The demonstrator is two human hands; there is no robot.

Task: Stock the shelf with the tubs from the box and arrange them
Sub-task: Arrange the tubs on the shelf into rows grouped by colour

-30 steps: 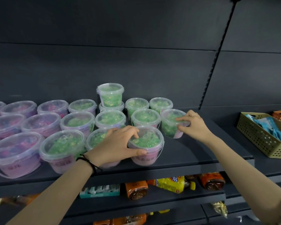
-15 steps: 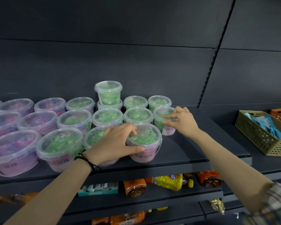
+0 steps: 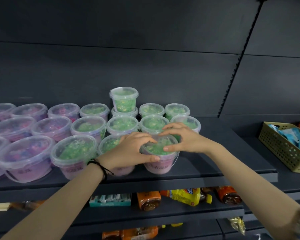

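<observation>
My left hand (image 3: pixel 128 151) and right hand (image 3: pixel 185 138) both grip the near-right tub (image 3: pixel 158 166), one on each side, on the shelf (image 3: pixel 223 158).

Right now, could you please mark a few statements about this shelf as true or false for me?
1. The left hand and right hand both hold the front green tub. True.
2. At the back, a stacked tub sits on top of another tub. True.
3. The olive basket sits left of the tubs. False: it sits to their right.
4. The held tub has no lid. False: its clear lid is on.
</observation>
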